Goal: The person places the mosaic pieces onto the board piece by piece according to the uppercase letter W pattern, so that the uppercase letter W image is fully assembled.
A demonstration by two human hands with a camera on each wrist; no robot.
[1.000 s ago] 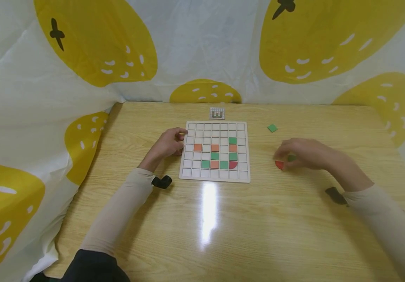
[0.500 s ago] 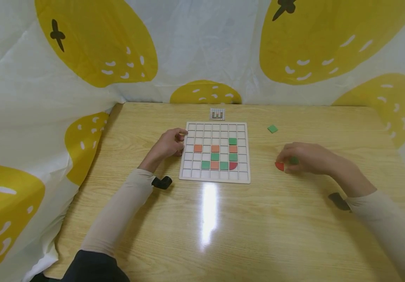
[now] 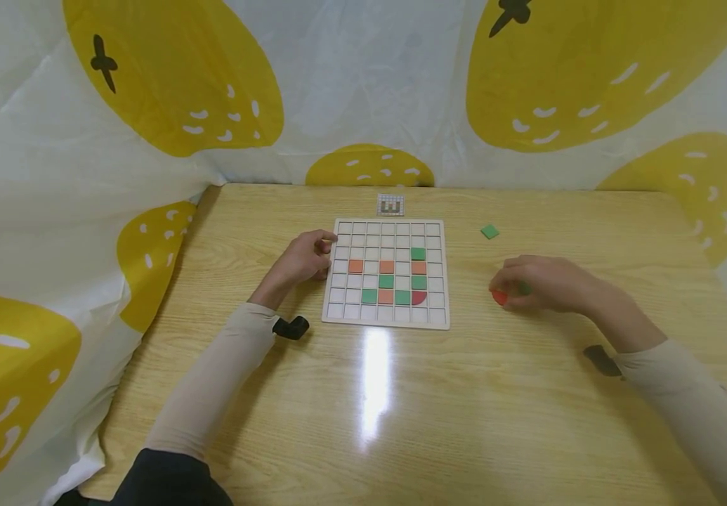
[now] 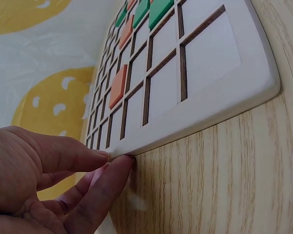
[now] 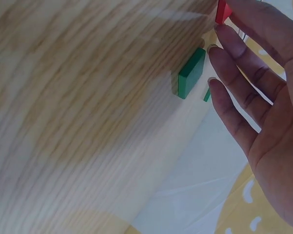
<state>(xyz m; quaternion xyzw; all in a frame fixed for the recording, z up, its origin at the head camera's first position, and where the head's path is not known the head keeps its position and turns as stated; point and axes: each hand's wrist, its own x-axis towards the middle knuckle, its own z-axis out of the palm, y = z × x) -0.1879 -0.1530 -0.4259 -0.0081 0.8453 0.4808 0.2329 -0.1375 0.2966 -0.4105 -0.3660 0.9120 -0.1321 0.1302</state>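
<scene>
A pale square grid board lies flat on the table, with several green and orange square tiles and a red rounded tile in its cells. At its left edge my left hand pinches the rim between thumb and finger. To the right of the board, low over the table, my right hand pinches another red tile with a curved edge between thumb and index finger. Its other fingers are spread in the right wrist view. Beneath this hand a green square tile lies on the table.
A second loose green tile lies beyond the right hand. Behind the board is a small card with a grid pattern. A white curtain with yellow fruit shapes hangs along the table's back and left sides.
The right hand has shifted slightly toward the person, then a little left, and the red tile has moved left with it. The left hand and the board have stayed in place.
</scene>
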